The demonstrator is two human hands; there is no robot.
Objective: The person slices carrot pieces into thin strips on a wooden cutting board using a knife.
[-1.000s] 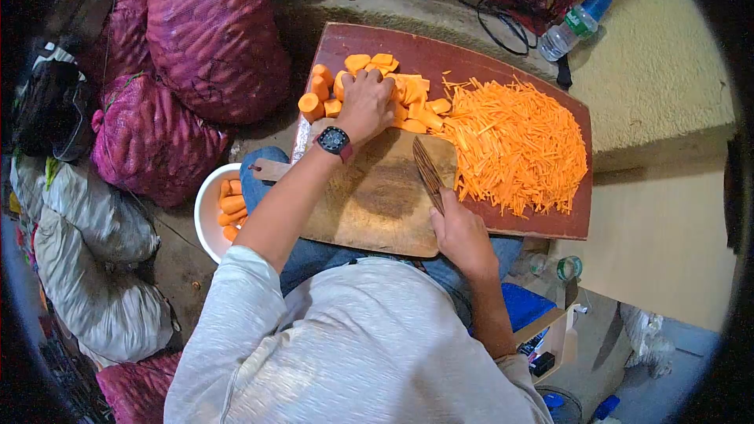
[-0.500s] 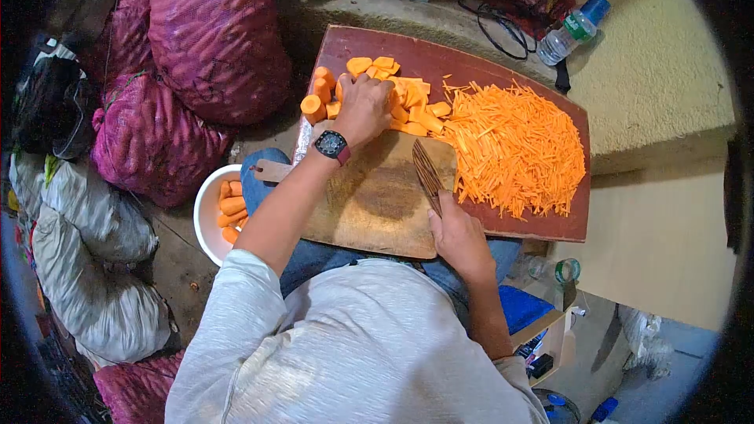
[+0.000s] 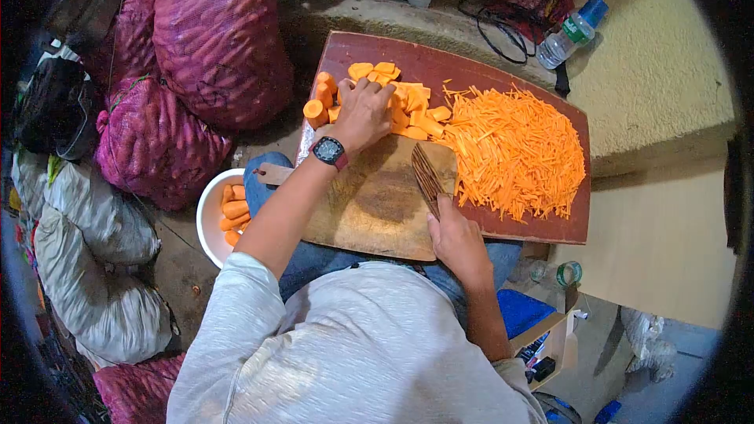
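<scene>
the left hand (image 3: 364, 116), with a black-faced watch on a dark red strap (image 3: 328, 150) at its wrist, reaches down over the orange, thick-cut carrot pieces (image 3: 411, 102) at the far left of the reddish-brown, flat board (image 3: 542, 229); its fingertips are partly hidden, so whether they grip a piece cannot be told. the right hand (image 3: 460, 242) is closed around a dark brown, striped, knife-like tool (image 3: 426, 174), its tip slanting up and left above the worn, tan wooden cutting board (image 3: 369, 212). a broad heap of thin orange carrot shreds (image 3: 518, 157) lies right of the pieces. whole peeled orange carrots (image 3: 235, 210) sit in a round white bowl (image 3: 205, 224), left of the knees.
</scene>
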